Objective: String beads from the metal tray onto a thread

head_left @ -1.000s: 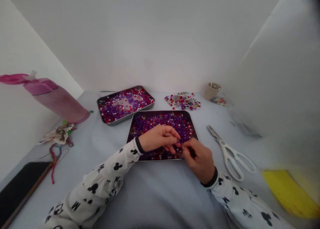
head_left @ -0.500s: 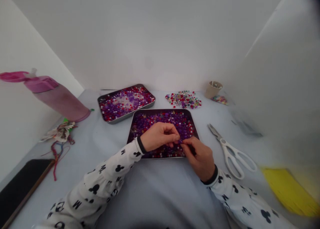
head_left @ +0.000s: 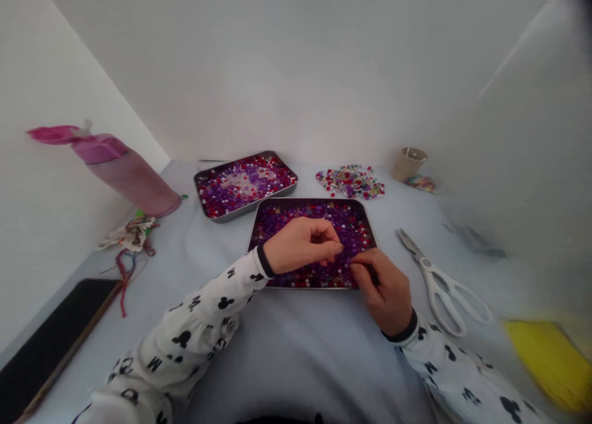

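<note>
**Two hands pinching over a tray of beads**

The left hand (head_left: 300, 245) and right hand (head_left: 382, 282) hover with fingertips drawn together above the purple beads (head_left: 333, 229) in the front tray (head_left: 311, 200); I can't tell whether either holds anything. A second tray (head_left: 256, 207) sits behind, to the left, and scissors (head_left: 444, 294) lie to the right.

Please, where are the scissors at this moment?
In the head view, the white-handled scissors lie on the person's right side, to the right of the right hand and the nearer tray of beads.
</note>
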Motion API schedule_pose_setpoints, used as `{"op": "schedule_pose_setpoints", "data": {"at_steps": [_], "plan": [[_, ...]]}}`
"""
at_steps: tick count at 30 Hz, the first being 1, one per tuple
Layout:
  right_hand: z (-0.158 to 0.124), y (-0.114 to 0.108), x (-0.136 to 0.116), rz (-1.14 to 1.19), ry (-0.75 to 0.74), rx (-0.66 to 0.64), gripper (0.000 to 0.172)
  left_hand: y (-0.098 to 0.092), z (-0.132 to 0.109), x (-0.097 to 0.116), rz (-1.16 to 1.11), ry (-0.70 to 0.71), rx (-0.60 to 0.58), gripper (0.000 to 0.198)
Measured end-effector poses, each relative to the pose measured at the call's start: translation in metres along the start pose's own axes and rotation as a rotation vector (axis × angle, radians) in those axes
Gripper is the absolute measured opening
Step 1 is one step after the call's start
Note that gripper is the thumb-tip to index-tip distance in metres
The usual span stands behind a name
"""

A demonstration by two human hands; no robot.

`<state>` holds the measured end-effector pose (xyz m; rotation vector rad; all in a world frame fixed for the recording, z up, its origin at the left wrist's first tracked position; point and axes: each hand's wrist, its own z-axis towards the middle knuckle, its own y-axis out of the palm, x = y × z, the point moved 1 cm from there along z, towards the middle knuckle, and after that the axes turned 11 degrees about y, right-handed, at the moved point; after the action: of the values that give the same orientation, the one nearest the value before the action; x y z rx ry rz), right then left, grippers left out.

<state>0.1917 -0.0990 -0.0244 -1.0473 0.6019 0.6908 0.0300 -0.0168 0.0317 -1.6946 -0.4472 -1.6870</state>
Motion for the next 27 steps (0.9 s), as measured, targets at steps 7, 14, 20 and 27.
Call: {"op": "schedule_pose_setpoints", "data": {"at_steps": [7, 14, 20, 27], "plan": [[-0.001, 0.002, 0.004, 0.005, -0.020, -0.024, 0.010, 0.003, -0.001, -0.002, -0.055, -0.004, -0.061, 0.016], [-0.005, 0.005, 0.010, 0.004, 0.075, 0.087, 0.006, -0.023, -0.004, 0.003, 0.089, -0.023, -0.109, 0.017], [-0.005, 0.005, 0.009, -0.007, 0.067, 0.089, 0.005, -0.042, -0.026, 0.008, 0.571, -0.033, -0.251, 0.013], [-0.005, 0.005, 0.010, -0.015, 0.074, 0.082, 0.005, -0.041, -0.058, -0.008, 0.890, -0.251, -0.275, 0.016]]}}
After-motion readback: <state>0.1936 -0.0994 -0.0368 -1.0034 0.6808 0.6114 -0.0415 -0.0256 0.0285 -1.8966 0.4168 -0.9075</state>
